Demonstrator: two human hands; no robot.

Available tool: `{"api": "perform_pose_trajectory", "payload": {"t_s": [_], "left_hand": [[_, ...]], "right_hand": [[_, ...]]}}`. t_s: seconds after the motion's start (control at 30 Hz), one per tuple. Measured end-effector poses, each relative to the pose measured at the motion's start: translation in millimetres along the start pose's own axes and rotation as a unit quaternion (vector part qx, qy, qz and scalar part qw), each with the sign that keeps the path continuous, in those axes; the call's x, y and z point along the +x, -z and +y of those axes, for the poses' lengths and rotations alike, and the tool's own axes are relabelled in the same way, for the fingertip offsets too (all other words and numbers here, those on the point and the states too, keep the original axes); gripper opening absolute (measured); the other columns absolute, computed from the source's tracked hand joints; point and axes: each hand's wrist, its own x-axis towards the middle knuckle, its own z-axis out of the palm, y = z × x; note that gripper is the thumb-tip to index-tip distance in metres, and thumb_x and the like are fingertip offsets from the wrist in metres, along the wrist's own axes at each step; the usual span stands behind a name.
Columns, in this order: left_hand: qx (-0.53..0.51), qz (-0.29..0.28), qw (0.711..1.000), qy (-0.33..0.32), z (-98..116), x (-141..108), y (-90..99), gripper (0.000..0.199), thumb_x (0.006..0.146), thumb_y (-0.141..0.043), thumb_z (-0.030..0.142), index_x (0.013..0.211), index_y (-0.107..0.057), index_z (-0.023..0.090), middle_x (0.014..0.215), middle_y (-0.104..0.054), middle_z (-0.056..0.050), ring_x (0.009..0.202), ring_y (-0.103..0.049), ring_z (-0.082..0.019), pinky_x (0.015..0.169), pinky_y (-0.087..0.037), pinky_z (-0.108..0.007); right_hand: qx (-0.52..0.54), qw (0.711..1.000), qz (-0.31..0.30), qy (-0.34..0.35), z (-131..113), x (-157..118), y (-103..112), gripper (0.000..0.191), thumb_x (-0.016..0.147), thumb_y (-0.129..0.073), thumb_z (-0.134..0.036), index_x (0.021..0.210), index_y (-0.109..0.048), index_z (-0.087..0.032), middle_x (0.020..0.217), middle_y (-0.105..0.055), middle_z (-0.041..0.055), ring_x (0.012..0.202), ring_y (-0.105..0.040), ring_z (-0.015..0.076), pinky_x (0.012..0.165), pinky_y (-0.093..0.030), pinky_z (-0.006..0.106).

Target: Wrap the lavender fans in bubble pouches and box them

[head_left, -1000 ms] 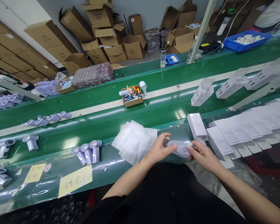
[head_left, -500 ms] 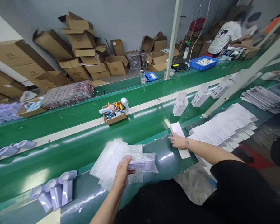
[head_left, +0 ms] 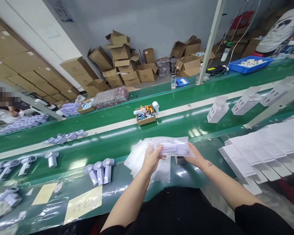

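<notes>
A clear bubble-wrap bag (head_left: 175,147) with a lavender object inside is raised over the bench, level between my hands. My left hand (head_left: 152,160) pinches its left part, thumb on top. My right hand (head_left: 195,156) is closed at the bag's right end, its fingertips partly hidden behind the plastic. Below the bag, beside my right hand, one end of a small box (head_left: 180,160) shows; the bag covers the rest. More flat bubble-wrap bags (head_left: 163,171) lie fanned out under my left hand. Several lavender handheld fans (head_left: 100,171) stand in a group to the left.
Overlapping white boxes (head_left: 257,153) line the bench at right. Beyond runs a green conveyor (head_left: 127,130) with a small carton of parts (head_left: 146,121) and upright white boxes (head_left: 218,111). A slanted metal post (head_left: 271,111) stands at right. Other people sit at both sides.
My right hand has moved from the white box lying on the bench to the right end of the bag. My left hand has lifted the bag slightly. The view has turned left.
</notes>
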Motion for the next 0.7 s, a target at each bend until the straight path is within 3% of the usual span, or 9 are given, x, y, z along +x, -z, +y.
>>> {"api": "perform_pose_trajectory", "payload": {"t_s": [0.07, 0.1, 0.17, 0.27, 0.37, 0.43, 0.53, 0.6, 0.7], "left_hand": [[0.18, -0.025, 0.981, -0.067, -1.2, -3.9, -7.1, 0.039, 0.073, -0.063, 0.046, 0.094, -0.056, 0.014, 0.082, -0.062, -0.005, 0.062, -0.059, -0.014, 0.054, -0.05, -0.026], [0.285, -0.031, 0.952, -0.106, 0.3, -7.4, -9.6, 0.037, 0.076, -0.061, 0.045, 0.097, -0.055, 0.015, 0.088, -0.062, -0.007, 0.068, -0.061, -0.016, 0.06, -0.051, -0.029], [0.483, -0.052, 0.858, -0.165, 8.0, -15.4, -14.8, 0.032, 0.081, -0.055, 0.041, 0.102, -0.055, 0.017, 0.098, -0.061, -0.009, 0.079, -0.062, -0.02, 0.069, -0.051, -0.033], [0.677, -0.144, 0.701, -0.17, 24.1, -21.6, -28.7, 0.029, 0.082, -0.053, 0.036, 0.106, -0.053, 0.02, 0.098, -0.059, -0.009, 0.082, -0.063, -0.023, 0.071, -0.049, -0.034], [0.741, -0.227, 0.612, -0.156, 27.3, -16.7, -46.8, 0.03, 0.079, -0.056, 0.029, 0.107, -0.053, 0.02, 0.096, -0.06, -0.008, 0.082, -0.062, -0.023, 0.07, -0.048, -0.033], [0.757, -0.234, 0.584, -0.178, 17.2, -13.2, -53.7, 0.032, 0.079, -0.057, 0.028, 0.108, -0.053, 0.016, 0.099, -0.059, -0.011, 0.088, -0.06, -0.025, 0.073, -0.047, -0.034], [0.75, -0.218, 0.563, -0.27, -10.9, -14.2, -51.1, 0.036, 0.084, -0.053, 0.031, 0.115, -0.049, 0.013, 0.108, -0.056, -0.016, 0.103, -0.052, -0.028, 0.083, -0.043, -0.042], [0.735, -0.226, 0.556, -0.314, -31.9, -15.1, -45.1, 0.039, 0.088, -0.048, 0.032, 0.121, -0.045, 0.013, 0.114, -0.055, -0.017, 0.111, -0.046, -0.029, 0.091, -0.037, -0.049], [0.722, -0.249, 0.557, -0.326, -54.9, -9.2, -43.0, 0.047, 0.089, -0.047, 0.037, 0.128, -0.041, 0.013, 0.115, -0.057, -0.017, 0.117, -0.042, -0.03, 0.098, -0.026, -0.058]], "right_hand": [[0.035, 0.999, -0.011, -0.015, -6.7, -10.8, -1.0, 0.052, 0.077, -0.053, -0.022, 0.127, -0.04, -0.019, 0.121, -0.052, 0.0133, 0.113, -0.049, 0.0285, 0.094, -0.042, 0.046], [0.059, 0.998, -0.019, -0.029, -9.0, -15.2, -0.7, 0.057, 0.076, -0.056, -0.025, 0.129, -0.036, -0.02, 0.123, -0.051, 0.0134, 0.113, -0.049, 0.0288, 0.093, -0.043, 0.046], [0.11, 0.991, -0.028, -0.069, -13.0, -22.0, -1.1, 0.063, 0.073, -0.062, -0.032, 0.128, -0.033, -0.02, 0.124, -0.048, 0.0132, 0.111, -0.051, 0.0281, 0.089, -0.045, 0.044], [0.158, 0.982, -0.035, -0.094, -20.0, -26.1, -5.3, 0.062, 0.072, -0.064, -0.032, 0.123, -0.031, -0.022, 0.12, -0.049, 0.011, 0.103, -0.055, 0.0237, 0.087, -0.047, 0.042], [0.172, 0.981, -0.086, -0.039, -25.2, -25.7, -8.9, 0.063, 0.072, -0.063, -0.028, 0.126, -0.029, -0.023, 0.121, -0.05, 0.0102, 0.105, -0.055, 0.0227, 0.092, -0.043, 0.042], [0.163, 0.981, -0.1, -0.025, -23.6, -25.9, -9.2, 0.066, 0.071, -0.065, -0.029, 0.126, -0.029, -0.022, 0.121, -0.05, 0.012, 0.107, -0.054, 0.0248, 0.092, -0.042, 0.043], [0.156, 0.982, -0.09, -0.061, -13.8, -28.4, -7.5, 0.072, 0.067, -0.068, -0.034, 0.123, -0.026, -0.019, 0.114, -0.053, 0.0134, 0.099, -0.057, 0.0252, 0.083, -0.046, 0.041], [0.157, 0.979, -0.092, -0.096, -6.4, -28.7, -5.1, 0.069, 0.067, -0.067, -0.035, 0.12, -0.025, -0.02, 0.106, -0.056, 0.0113, 0.09, -0.06, 0.0235, 0.077, -0.047, 0.038], [0.152, 0.973, -0.117, -0.129, 0.7, -21.0, 1.6, 0.059, 0.069, -0.065, -0.036, 0.114, -0.031, -0.021, 0.097, -0.06, 0.0081, 0.081, -0.062, 0.0222, 0.07, -0.047, 0.035]]}}
